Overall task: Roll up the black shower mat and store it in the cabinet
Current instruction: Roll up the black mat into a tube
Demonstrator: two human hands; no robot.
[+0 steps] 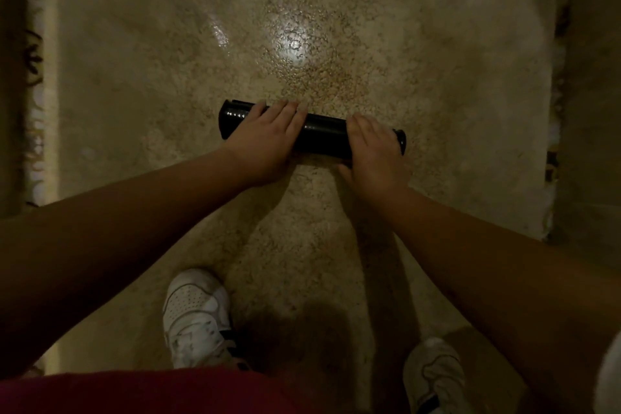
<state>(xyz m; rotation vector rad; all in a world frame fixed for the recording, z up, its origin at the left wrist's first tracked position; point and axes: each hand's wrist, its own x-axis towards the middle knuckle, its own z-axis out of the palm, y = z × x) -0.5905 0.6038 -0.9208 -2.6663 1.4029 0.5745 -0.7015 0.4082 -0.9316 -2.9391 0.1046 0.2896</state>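
Observation:
The black shower mat (323,135) lies on the speckled beige floor as a tight roll, running left to right and tilted slightly down to the right. My left hand (265,141) rests over its left half, fingers laid flat across the top. My right hand (373,151) wraps the right half, with the thumb under the near side. Both ends of the roll stick out past my hands. No cabinet is in view.
My two white sneakers (196,319) stand on the floor (302,44) close behind the roll. A patterned rug edge (35,111) runs along the left side. A pale fluffy mat (504,77) covers the right part of the floor.

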